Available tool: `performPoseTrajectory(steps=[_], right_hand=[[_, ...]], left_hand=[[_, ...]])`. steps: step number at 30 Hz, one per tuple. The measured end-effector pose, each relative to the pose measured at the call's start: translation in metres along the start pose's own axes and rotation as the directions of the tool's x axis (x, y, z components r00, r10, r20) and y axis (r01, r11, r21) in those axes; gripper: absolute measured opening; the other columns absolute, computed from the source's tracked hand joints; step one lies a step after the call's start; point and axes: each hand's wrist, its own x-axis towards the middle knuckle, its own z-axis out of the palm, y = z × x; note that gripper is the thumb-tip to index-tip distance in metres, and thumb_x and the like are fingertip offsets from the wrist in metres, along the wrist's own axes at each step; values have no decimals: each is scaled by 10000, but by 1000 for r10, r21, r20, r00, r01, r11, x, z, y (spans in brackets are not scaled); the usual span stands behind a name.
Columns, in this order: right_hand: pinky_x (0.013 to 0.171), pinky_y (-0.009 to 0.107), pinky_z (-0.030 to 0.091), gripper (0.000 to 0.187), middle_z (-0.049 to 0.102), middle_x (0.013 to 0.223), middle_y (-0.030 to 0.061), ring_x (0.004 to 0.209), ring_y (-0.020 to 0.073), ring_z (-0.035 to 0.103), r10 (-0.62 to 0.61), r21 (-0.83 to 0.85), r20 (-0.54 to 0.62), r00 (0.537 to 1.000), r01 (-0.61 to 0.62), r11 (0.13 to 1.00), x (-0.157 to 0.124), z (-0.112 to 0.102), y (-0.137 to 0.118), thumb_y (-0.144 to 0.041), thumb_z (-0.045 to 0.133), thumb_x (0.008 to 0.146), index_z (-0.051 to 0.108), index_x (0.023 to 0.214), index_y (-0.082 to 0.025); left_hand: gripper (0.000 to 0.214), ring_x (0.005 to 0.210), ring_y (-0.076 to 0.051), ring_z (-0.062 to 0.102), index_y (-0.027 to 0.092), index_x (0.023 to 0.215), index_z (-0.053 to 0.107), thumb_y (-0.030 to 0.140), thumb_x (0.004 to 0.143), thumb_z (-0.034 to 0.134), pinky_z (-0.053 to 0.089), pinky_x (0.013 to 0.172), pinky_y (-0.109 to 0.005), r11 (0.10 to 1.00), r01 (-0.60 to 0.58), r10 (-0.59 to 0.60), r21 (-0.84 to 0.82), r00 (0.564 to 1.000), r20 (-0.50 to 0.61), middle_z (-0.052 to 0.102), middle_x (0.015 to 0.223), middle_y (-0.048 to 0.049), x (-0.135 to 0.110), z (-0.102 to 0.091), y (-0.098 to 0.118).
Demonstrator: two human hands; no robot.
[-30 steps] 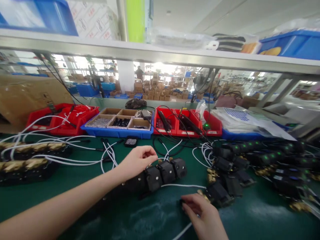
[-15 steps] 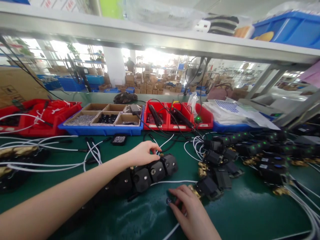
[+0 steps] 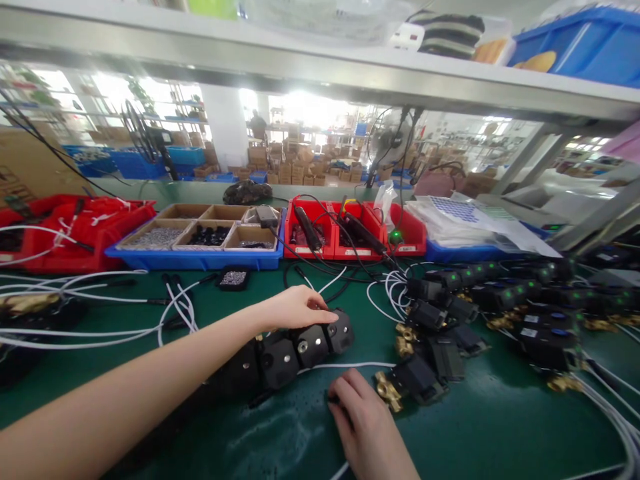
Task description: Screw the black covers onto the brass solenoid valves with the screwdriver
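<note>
A row of black block-shaped housings (image 3: 280, 362) with screw heads on their faces stands on the green bench top. My left hand (image 3: 303, 307) reaches over the row, its thumb on the rightmost black housing (image 3: 341, 331) and its other fingers curled behind, partly hidden. Lower right, my right hand (image 3: 357, 407) is closed in a pinch just above the bench. A small dark part (image 3: 331, 400) shows at its fingertips, mostly covered. A white cable (image 3: 350, 365) runs between the hands. Just right of my right hand lies a brass fitting (image 3: 389, 391) on another black unit.
More black units (image 3: 443, 360) with brass fittings lie to the right. White cables (image 3: 85, 330) spread across the left. Behind stand a blue tray (image 3: 200, 260) of small parts, red bins (image 3: 310, 250) with black-handled tools, and a small black box (image 3: 234, 279). A metal shelf (image 3: 300, 63) crosses overhead.
My left hand has shifted right onto the rightmost housing. My right hand has moved slightly left and its fingers have closed around the small dark part, which was more visible before.
</note>
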Motion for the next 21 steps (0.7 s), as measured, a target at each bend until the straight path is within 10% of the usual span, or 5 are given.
performPoseTrajectory(steps=[11,15,21], right_hand=[[636,169,516,299,612,877,16,743,131,647,-60,40,33,998,58,997,5,-11,-4,51,529,758,649,850,-207],[702,201,557,210,631,930,38,785,137,663,-21,144,-200,980,51,988,23,-21,-6,-55,544,877,658,972,-204],[703,231,562,122,628,879,34,764,132,643,61,228,-512,857,67,971,54,-23,-15,-134,563,925,663,971,-187]], left_hand=[[489,802,-229,664,150,1043,782,526,744,692,429,655,-263,998,43,-42,47,999,-24,768,873,-63,2,-1,4],[517,809,-219,653,172,1133,755,503,741,698,427,655,-252,999,33,-33,19,999,-30,771,895,-42,1,0,4],[375,702,-196,583,146,778,778,503,743,668,361,582,-266,999,28,-27,30,999,-40,690,700,-34,4,3,3]])
